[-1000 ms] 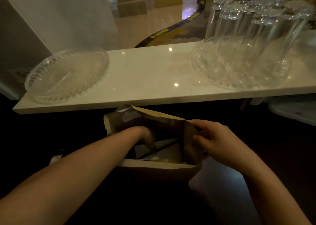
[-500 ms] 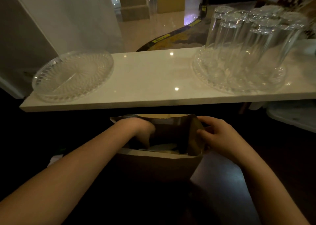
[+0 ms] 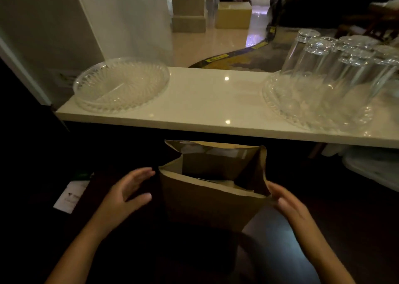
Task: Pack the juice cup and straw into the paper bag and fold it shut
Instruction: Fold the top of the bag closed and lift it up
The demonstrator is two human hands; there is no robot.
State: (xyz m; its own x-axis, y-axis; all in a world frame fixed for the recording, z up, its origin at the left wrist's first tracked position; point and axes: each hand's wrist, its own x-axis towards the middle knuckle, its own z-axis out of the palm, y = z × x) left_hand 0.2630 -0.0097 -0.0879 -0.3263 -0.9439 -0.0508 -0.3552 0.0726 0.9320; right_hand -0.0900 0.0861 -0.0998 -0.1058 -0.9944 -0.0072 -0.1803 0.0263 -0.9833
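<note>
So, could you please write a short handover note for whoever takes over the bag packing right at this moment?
Left hand: open, empty, beside the left side of the paper bag, not touching it.
Right hand: open, empty, at the bag's right edge; contact cannot be told.
The bag stands upright with its mouth open, below the white counter. Something pale shows inside, too dim to identify as the cup or straw.
Done: possibly the packing; check inside first.
Left: fold the bag's top shut.
The tray of glasses and the clear dish on the counter are not part of the job.
</note>
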